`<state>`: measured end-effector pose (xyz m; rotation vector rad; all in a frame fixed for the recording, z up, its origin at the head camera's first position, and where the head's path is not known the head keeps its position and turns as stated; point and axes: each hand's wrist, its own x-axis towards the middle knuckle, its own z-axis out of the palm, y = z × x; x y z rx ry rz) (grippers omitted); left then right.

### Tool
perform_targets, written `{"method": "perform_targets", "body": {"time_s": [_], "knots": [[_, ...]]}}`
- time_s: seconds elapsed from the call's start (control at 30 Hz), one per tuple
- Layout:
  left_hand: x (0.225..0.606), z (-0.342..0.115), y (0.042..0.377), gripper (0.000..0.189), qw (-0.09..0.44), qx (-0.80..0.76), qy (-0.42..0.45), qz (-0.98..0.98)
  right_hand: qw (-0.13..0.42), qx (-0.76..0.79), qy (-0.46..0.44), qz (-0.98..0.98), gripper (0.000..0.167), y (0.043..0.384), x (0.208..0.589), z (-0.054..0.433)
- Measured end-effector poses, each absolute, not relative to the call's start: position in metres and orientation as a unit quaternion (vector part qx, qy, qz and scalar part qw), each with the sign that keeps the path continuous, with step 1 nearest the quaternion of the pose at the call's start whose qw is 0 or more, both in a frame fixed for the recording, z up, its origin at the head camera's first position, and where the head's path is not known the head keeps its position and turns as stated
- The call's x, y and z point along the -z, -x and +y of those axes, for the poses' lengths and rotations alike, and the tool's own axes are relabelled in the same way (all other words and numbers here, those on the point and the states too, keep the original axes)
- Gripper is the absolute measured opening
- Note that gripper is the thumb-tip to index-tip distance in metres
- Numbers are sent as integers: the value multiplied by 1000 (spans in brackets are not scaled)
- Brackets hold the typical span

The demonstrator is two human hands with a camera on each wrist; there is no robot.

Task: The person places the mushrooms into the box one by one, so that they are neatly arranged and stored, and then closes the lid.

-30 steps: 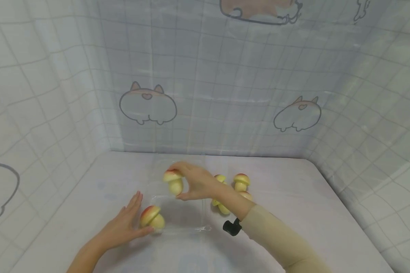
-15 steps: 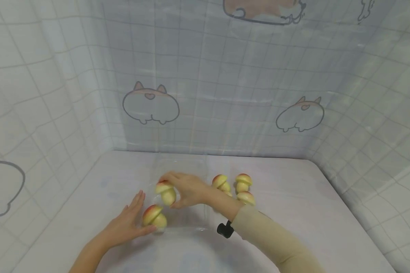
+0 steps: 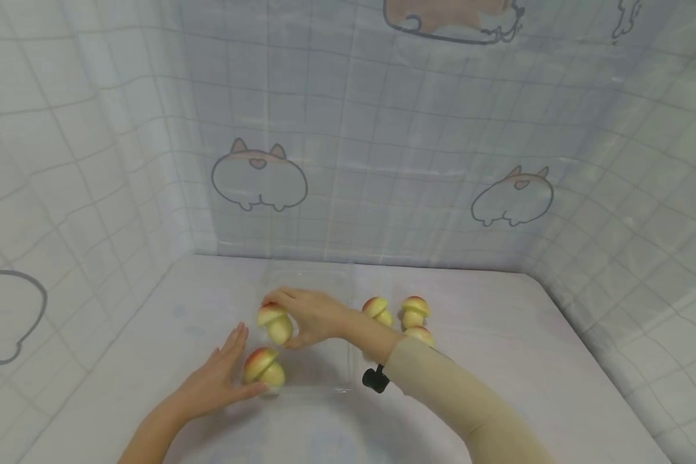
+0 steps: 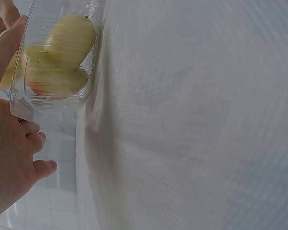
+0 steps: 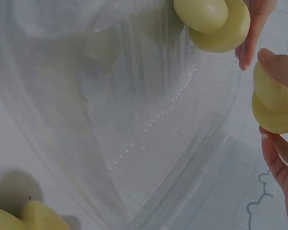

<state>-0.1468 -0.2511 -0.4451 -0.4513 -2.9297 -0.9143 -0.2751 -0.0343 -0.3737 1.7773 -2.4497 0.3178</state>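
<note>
My right hand pinches a yellow mushroom-shaped piece with a reddish cap between thumb and fingers, above the back left part of a clear plastic box. In the right wrist view this held mushroom is apart from the box. A second mushroom lies tilted in the box's front left corner. Beside that corner, my left hand keeps its fingers fairly straight, its thumb at the front rim. The left wrist view shows the hand touching the box rim, with the mushroom seen through the wall.
A clear lid extends behind the box. To the right, several more mushrooms stand or lie on the white table, such as a far one and a nearer one; my right arm partly covers the group. A black wrist device sits under the right wrist.
My right hand has carried its mushroom left and somewhat toward me, from over the box's back to its left side. The left hand and the mushroom in the box have stayed about still.
</note>
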Motion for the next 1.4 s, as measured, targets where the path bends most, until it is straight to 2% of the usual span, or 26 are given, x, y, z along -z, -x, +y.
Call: {"method": "perform_targets", "body": {"time_s": [0.63, 0.97, 1.4], "knots": [[448, -250, 146, 112, 15, 302, 146, -942, -11, -14, -586, -810, 74, 287, 374, -64], [445, -249, 146, 112, 7, 303, 145, -942, 23, 91, -598, -796, 71, 291, 386, -73], [443, -249, 145, 113, 1, 296, 139, -945, 21, 157, -598, -786, 65, 290, 404, -75]]}}
